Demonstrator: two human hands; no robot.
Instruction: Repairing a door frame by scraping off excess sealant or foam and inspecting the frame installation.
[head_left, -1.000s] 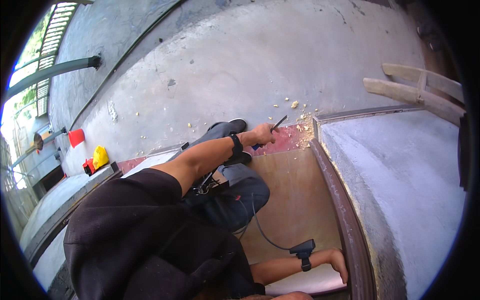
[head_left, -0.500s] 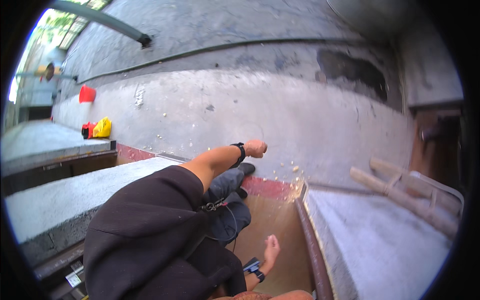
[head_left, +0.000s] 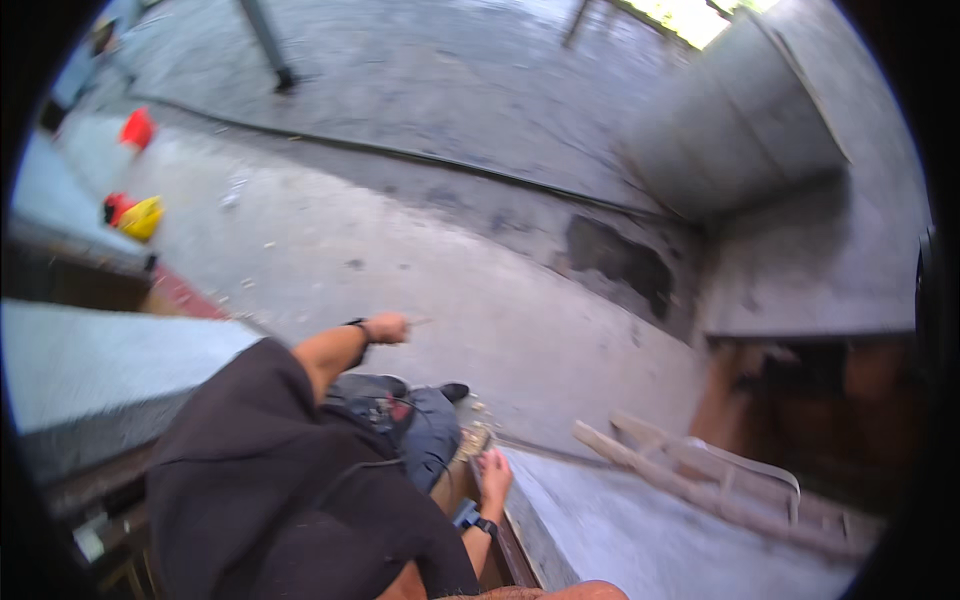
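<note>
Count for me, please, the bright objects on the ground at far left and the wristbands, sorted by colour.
Red objects: 2
Yellow object: 1
Black wristbands: 2
Total: 5

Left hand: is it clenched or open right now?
Clenched: the left hand is curled into a fist, arm stretched out over the concrete floor. A thin tip seems to stick out, too blurred to name.

The left hand (head_left: 388,327) is closed into a fist around a thin stick-like tool (head_left: 420,322), only its short tip showing to the right of the knuckles, raised over the grey concrete. The right hand (head_left: 494,470) lies nearer, fingers together, resting flat on the concrete ledge's edge (head_left: 520,500).
</note>
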